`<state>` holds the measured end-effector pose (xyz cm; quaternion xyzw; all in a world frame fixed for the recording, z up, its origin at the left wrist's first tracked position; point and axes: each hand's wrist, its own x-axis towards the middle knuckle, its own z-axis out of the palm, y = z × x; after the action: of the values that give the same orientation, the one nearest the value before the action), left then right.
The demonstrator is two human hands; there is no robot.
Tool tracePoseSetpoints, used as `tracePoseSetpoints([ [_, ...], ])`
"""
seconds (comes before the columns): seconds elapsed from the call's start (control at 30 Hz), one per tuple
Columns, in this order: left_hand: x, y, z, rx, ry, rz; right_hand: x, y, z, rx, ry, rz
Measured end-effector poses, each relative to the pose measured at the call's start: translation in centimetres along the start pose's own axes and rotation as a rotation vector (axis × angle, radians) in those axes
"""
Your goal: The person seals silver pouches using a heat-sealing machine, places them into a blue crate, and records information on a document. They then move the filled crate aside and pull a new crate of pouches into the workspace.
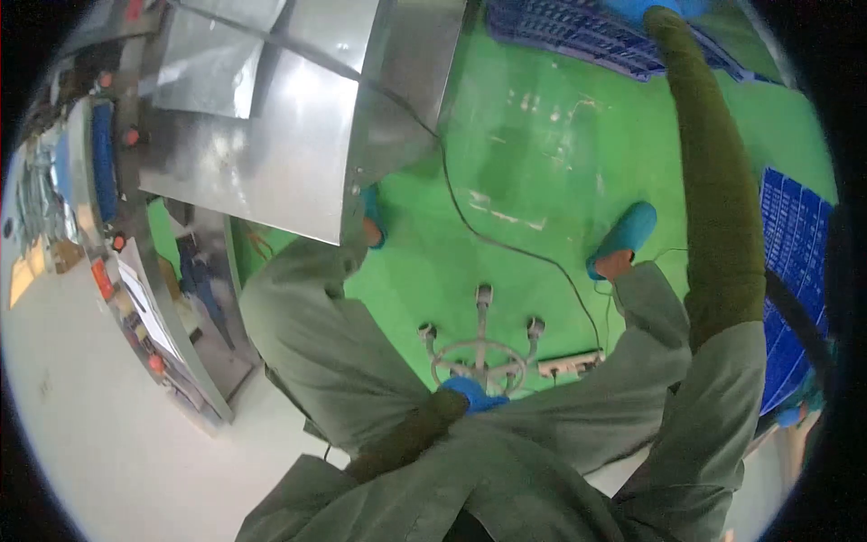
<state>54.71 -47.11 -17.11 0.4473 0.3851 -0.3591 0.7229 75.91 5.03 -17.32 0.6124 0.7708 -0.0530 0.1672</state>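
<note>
My left hand, in a blue glove, rests between my thighs near the top of a wheeled stool base. Its fingers are small and partly hidden, so what they hold, if anything, cannot be made out. My right arm stretches far forward. My right hand, also blue-gloved, is at the top edge beside a blue plastic crate, its fingers cut off by the frame. Whether it grips the crate does not show.
A steel table bears a metal sheet at the upper left. A cable crosses the green floor to a power strip. Another blue crate stands at right. Shelving is at left; my feet wear blue slippers.
</note>
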Motion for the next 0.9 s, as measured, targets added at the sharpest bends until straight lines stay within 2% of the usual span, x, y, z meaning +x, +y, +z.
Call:
tracePoseSetpoints([
  [0.07, 4.6, -4.8, 6.0, 0.084, 0.087, -0.139, -1.0, -0.4, 0.2, 0.092, -0.012, 0.111],
  [0.13, 2.3, -2.8, 4.2, 0.122, 0.002, -0.093, -2.7, -0.9, -0.3, 0.118, -0.028, 0.155],
  [0.17, 2.3, -3.1, 4.3, 0.156, 0.007, -0.083, -3.2, -1.0, 0.0, 0.141, 0.015, 0.192],
  [0.23, 2.4, -4.2, 5.4, 0.235, 0.033, -0.068, -3.1, -1.2, 1.3, 0.227, -0.065, 0.185],
  [0.33, 4.1, -6.4, 7.0, 0.165, -0.071, -0.134, -4.1, -2.3, 2.8, 0.381, -0.203, 0.215],
  [0.4, 4.5, -6.3, 6.4, 0.189, -0.109, -0.196, -6.9, -4.0, 2.7, 0.354, -0.204, 0.187],
  [0.43, 2.5, -4.4, 5.3, 0.212, -0.107, -0.241, -8.8, -5.0, 2.6, 0.367, -0.183, 0.19],
  [0.57, 6.3, -7.5, 6.8, 0.168, 0.045, -0.168, -14.7, -7.8, 4.2, 0.334, -0.178, 0.181],
  [0.7, 9.7, -9.4, 6.4, 0.217, 0.027, -0.082, -20.6, -10.3, 6.8, 0.249, -0.257, 0.143],
  [0.73, 7.6, -7.6, 5.2, 0.188, -0.044, -0.097, -21.8, -10.7, 8.0, 0.268, -0.277, 0.162],
  [0.8, 9.8, -9.4, 6.5, 0.23, -0.002, -0.11, -25.8, -12.4, 6.2, 0.364, -0.171, 0.163],
  [0.87, 9.3, -9.1, 5.9, 0.223, 0.007, -0.117, -28.4, -13.7, 11.0, 0.393, 0.152, 0.126],
  [0.9, 8.8, -9.0, 5.6, 0.212, 0.005, -0.121, -29.9, -14.2, 9.1, 0.43, 0.056, 0.115],
])
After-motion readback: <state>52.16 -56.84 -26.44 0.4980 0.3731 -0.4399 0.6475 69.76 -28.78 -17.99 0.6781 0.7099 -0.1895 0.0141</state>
